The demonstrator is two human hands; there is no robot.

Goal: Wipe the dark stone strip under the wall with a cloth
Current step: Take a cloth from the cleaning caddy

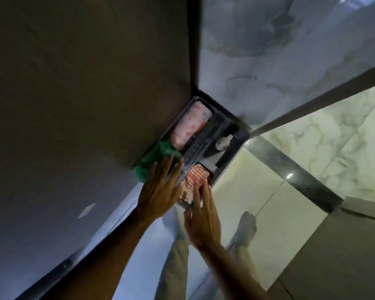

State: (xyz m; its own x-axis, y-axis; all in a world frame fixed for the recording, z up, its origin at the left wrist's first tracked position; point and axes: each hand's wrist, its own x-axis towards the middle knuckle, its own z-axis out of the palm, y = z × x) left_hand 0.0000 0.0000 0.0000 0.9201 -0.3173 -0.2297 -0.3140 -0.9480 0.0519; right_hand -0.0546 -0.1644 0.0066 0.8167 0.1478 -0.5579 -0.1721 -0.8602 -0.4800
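A dark caddy (240, 137) stands on the floor in the corner of two walls. It holds a pink patterned cloth (191, 126), a red checked cloth (196, 175), a small white rag (223, 142) and a green cloth (158, 158) hanging over its near left edge. My left hand (160, 191) reaches down with fingers spread, its tips at the green cloth and the caddy's central handle. My right hand (204, 217), fingers apart, touches the red checked cloth. A dark stone strip (294, 172) runs across the pale marble floor from the caddy to the right.
A dark wall (85, 83) rises on the left and a grey marble wall (268, 50) on the right. My legs and a shoe (246, 230) stand on the pale tiles (258, 202). A dark panel (344, 256) fills the lower right.
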